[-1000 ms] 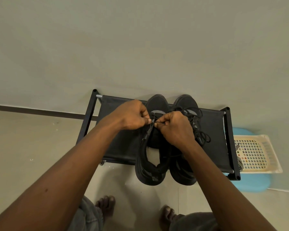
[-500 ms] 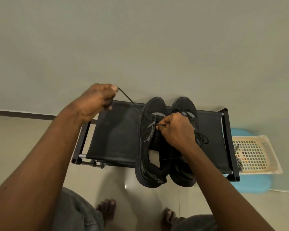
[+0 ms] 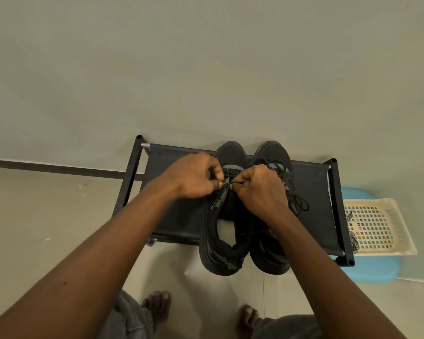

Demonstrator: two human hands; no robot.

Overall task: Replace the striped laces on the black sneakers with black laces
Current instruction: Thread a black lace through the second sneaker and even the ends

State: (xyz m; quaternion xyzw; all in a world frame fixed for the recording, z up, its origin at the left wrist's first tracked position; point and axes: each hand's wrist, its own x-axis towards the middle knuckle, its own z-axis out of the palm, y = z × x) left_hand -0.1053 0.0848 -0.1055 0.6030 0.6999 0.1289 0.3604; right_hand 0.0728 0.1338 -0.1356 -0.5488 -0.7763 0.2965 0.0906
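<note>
Two black sneakers stand side by side on a black fabric shoe rack (image 3: 176, 214), toes toward the wall. The left sneaker (image 3: 222, 243) lies under both hands. My left hand (image 3: 194, 177) pinches the black lace (image 3: 227, 185) at the eyelets near the tongue. My right hand (image 3: 257, 189) pinches the lace from the other side, fingertips almost meeting the left hand's. The right sneaker (image 3: 274, 157) carries a black lace with loose loops (image 3: 299, 204) beside my right wrist. A black-and-white striped lace (image 3: 351, 233) hangs at the rack's right end.
A cream plastic basket (image 3: 377, 226) sits on a blue stool (image 3: 375, 270) right of the rack. The pale wall rises straight behind the rack. My bare feet (image 3: 157, 304) stand on the tiled floor below the sneakers.
My left hand, which had pulled the black lace up and out to the left, has come back to the left sneaker's eyelets beside my right hand. The right hand stayed at the shoe.
</note>
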